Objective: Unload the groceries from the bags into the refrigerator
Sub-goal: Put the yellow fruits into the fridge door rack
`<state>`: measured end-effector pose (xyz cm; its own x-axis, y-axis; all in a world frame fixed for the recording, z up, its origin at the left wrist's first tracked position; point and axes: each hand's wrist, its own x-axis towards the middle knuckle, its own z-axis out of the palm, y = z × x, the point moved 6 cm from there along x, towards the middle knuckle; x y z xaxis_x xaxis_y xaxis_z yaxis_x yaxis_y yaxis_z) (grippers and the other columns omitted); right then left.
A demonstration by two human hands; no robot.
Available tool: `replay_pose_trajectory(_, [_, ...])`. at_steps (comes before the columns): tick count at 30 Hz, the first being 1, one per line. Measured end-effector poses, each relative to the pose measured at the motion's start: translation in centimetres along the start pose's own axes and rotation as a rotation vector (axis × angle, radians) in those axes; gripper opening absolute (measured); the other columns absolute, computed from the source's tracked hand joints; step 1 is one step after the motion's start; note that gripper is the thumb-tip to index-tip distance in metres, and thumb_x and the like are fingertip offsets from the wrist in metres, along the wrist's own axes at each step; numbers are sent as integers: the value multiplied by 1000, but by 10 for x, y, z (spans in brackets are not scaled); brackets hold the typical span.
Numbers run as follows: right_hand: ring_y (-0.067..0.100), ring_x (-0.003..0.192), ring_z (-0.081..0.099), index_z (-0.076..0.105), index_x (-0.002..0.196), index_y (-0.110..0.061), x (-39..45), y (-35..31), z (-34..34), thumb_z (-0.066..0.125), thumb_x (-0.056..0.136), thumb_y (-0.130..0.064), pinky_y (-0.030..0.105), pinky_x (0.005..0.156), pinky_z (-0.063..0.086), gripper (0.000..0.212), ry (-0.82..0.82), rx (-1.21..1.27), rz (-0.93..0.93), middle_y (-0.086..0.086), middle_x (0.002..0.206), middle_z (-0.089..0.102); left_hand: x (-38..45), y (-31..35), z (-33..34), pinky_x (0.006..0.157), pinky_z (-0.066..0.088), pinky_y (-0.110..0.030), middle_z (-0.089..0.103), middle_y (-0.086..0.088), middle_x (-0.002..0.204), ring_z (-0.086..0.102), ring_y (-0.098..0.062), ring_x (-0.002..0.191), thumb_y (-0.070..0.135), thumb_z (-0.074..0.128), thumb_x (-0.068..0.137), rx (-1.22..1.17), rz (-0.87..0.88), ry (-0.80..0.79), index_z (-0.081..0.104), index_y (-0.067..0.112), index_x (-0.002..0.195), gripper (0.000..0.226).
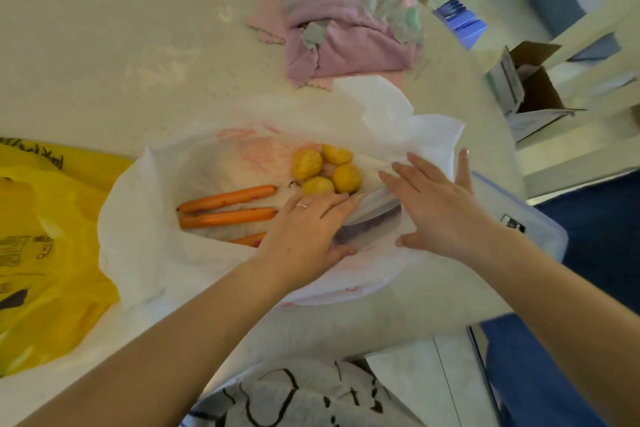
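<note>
At the far left of the table lies a yellow bag, slumped and flattened, its mouth not visible from this angle, so what it holds cannot be told. Just beside it sits the white bag, its rim rolled down and spread wide, which leaves the contents lying exposed on the plastic: three orange sausages side by side near the middle, and a cluster of yellow round pieces further along, possibly potatoes, though the blur makes that uncertain. To the right of these the left hand, a ring on one finger, reaches into the bag with its fingers fairly straight and its thumb under the near edge of a clear lidded container; it looks to be getting hold of it rather than already carrying it. The right hand is spread flat with fingers wide, pressing the bag's right wall outward, most likely to keep the plastic off the container while it is drawn out. Behind the bag lies a heap of pink cloths, and off the table's right end stands an open cardboard box. No refrigerator shows, so the groceries are all still in the bags.
</note>
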<state>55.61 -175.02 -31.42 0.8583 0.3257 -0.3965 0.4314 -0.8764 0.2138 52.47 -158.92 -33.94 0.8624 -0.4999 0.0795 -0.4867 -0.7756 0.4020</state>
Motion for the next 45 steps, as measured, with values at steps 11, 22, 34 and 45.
replay_pose_trajectory(11, [18,142,18,15,147,-33,4,15,-8,70,78,-41,50,113,15,89,35,191,-9,-4,151,24,2,-6,1,105,35,-45,52,1,135,48,-21,123,52,61,80,6,9,-22,44,23,137,66])
replay_pose_trajectory(22, [18,102,58,63,114,-25,69,-42,-58,45,91,-20,27,85,41,31,257,336,-360,-4,113,63,28,-55,-25,102,38,-45,52,-9,133,45,-28,125,33,49,87,90,12,171,47,11,134,52])
replay_pose_trajectory(34, [22,137,27,48,131,-31,155,-19,-3,37,94,-26,50,101,29,39,60,126,-379,-8,143,41,82,-102,12,106,16,-63,32,-9,151,24,-32,140,53,51,82,461,-19,-52,25,19,145,76])
replay_pose_trajectory(45, [21,127,42,47,135,-29,174,-1,11,34,98,-29,30,108,29,40,13,548,-314,-3,142,45,91,-137,29,108,24,-48,11,-2,157,26,-31,138,66,21,87,140,-129,-219,11,28,149,73])
